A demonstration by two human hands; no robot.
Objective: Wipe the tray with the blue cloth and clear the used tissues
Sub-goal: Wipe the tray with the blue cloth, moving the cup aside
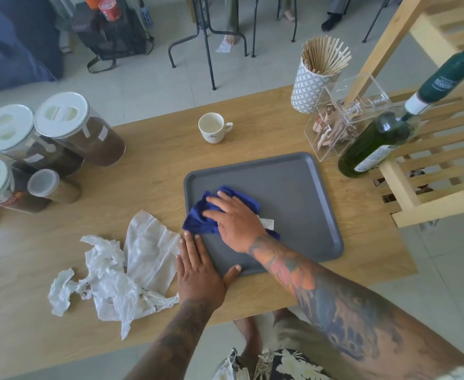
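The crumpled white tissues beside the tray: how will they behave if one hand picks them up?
The used tissues look thin and wrinkled, so probably floppy and very light. They lie as several loose pieces, so one grab may leave some on the wooden table.

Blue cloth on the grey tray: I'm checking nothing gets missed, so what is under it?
Under the crumpled blue cloth lies the grey plastic tray; a white label or paper scrap pokes out beside the right hand pressing it. Anything else beneath stays hidden.

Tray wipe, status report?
Right hand flat on blue cloth, mid-tray. Left hand bracing tray's near corner. Used tissues uncleared, beside tray.
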